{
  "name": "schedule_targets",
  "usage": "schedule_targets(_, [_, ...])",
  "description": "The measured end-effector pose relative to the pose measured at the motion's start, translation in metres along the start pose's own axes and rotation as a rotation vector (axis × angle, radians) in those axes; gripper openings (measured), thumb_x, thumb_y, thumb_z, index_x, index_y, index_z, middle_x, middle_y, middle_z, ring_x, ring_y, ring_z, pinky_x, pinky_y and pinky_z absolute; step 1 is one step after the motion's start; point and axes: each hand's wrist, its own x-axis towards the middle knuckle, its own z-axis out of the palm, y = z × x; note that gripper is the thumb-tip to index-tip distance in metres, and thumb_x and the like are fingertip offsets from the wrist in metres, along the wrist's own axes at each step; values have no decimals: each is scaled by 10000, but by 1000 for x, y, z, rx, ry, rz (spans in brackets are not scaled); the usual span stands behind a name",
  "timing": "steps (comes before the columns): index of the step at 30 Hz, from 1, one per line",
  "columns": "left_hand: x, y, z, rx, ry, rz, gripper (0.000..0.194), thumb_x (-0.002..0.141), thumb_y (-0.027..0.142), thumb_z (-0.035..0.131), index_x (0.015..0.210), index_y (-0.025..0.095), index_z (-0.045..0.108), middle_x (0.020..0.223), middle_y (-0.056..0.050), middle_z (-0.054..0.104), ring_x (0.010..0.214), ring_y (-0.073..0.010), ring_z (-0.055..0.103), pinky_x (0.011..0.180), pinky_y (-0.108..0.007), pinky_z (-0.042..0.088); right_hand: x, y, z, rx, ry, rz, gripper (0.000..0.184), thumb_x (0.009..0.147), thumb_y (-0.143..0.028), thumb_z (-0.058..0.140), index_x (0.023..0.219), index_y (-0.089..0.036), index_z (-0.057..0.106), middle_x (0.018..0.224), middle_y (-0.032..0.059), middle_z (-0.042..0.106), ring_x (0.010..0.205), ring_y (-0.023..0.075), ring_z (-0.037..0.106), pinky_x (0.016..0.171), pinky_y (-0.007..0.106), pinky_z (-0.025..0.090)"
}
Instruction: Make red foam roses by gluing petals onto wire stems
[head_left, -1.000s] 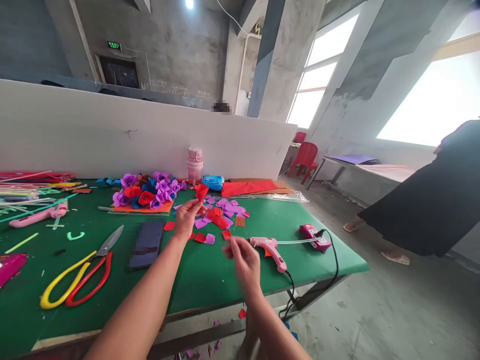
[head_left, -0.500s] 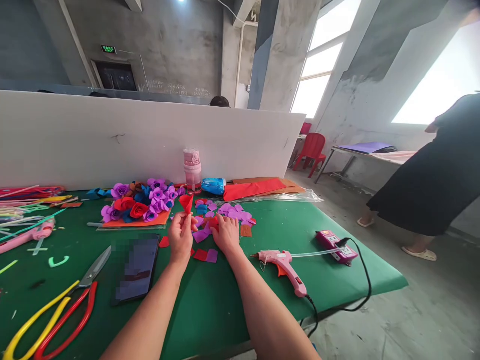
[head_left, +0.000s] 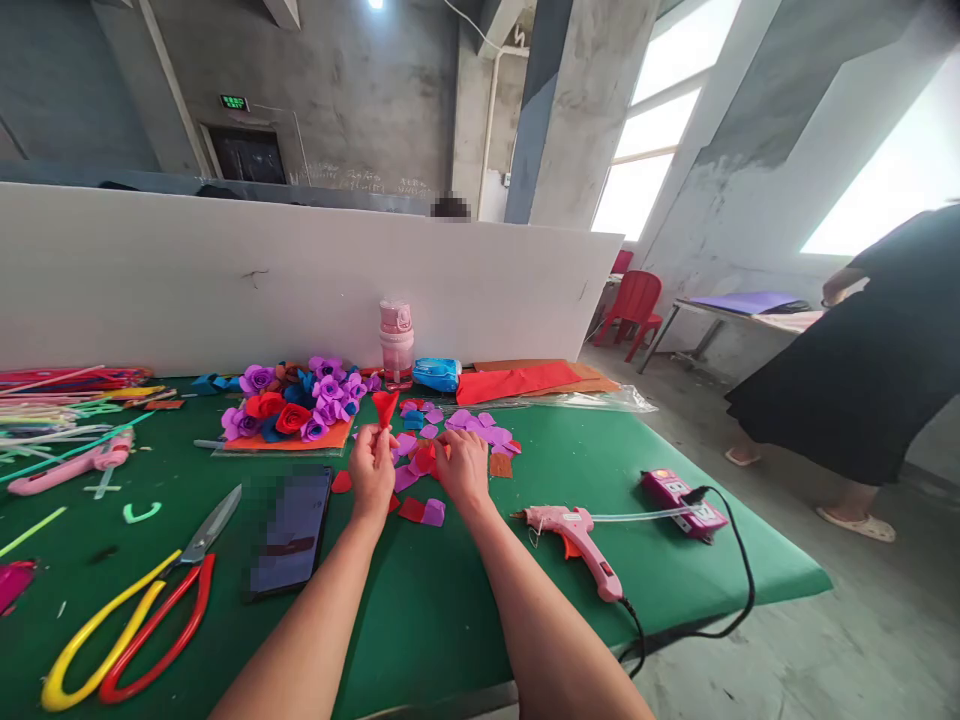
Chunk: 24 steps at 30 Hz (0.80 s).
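Observation:
My left hand (head_left: pixel 373 468) pinches a small red paper flower (head_left: pixel 385 408) by its narrow lower end, with the wider part pointing up. To its right, my right hand (head_left: pixel 465 468) reaches down among loose paper petals, fingers curled, its thumb and fingertips at a red paper petal (head_left: pixel 425 460). Purple petals (head_left: pixel 480 428) and a few red, blue and brown pieces lie around the fingers. Nearer me, a red piece (head_left: pixel 411 510) overlaps a purple one. Finished-looking purple, red and blue paper flowers (head_left: pixel 296 405) are bunched on an orange sheet to the left.
A pink glue gun (head_left: pixel 574 530) lies right, its cord running to a magenta power strip (head_left: pixel 686 505). Large scissors (head_left: pixel 169 610) and a phone (head_left: pixel 292 535) lie left. A pink bottle (head_left: pixel 396 345) stands by the white panel (head_left: pixel 315 270). A person in black (head_left: pixel 855 360) stands at right.
My right hand has moved from near the glue gun up and left onto the petals. My left hand keeps the red flower. The view has shifted, and the person at right has an arm toward the far table.

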Motion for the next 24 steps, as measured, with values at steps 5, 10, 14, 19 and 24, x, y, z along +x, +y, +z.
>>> schedule_targets(5, [-3, 1, 0, 85, -24, 114, 187, 860, 352, 445, 795, 204, 539, 660, 6, 560, 573, -129, 518, 578, -230, 399, 33, -14, 3, -81, -127, 65, 233, 869, -253, 449, 909, -205, 673, 991, 84, 676, 997, 236, 529, 846, 353, 303])
schedule_targets(10, [-2, -3, 0, 89, -19, 124, 170, 874, 326, 420, 853, 201, 533, 665, 7, 556, 593, -132, 523, 592, -233, 404, 79, -13, 20, -59, -302, 138, 171, 802, -266, 544, 793, -182, 692, 861, 79, 700, 859, 218, 606, 744, 309, 378])
schedule_targets(14, [-3, 1, -1, 112, -31, 134, 171, 878, 309, 409, 815, 201, 527, 650, 10, 547, 580, -130, 517, 581, -235, 398, 94, -13, 35, 5, -391, 203, 228, 706, -390, 654, 686, -164, 673, 739, 73, 685, 754, 214, 622, 653, 280, 406])
schedule_targets(19, [-5, 6, 0, 126, -35, 123, 172, 883, 310, 404, 811, 201, 516, 643, 7, 550, 589, -131, 526, 592, -240, 407, 95, -17, 46, 167, -390, 262, 199, 569, -318, 742, 581, -164, 616, 658, 54, 655, 671, 191, 598, 595, 262, 406])
schedule_targets(24, [-4, 5, 0, 132, -16, 149, 173, 886, 299, 396, 811, 200, 517, 641, 11, 549, 590, -130, 527, 591, -239, 407, 92, -6, 27, 494, -244, 274, 182, 668, -329, 632, 610, -165, 575, 593, -1, 587, 568, 126, 530, 522, 226, 374])
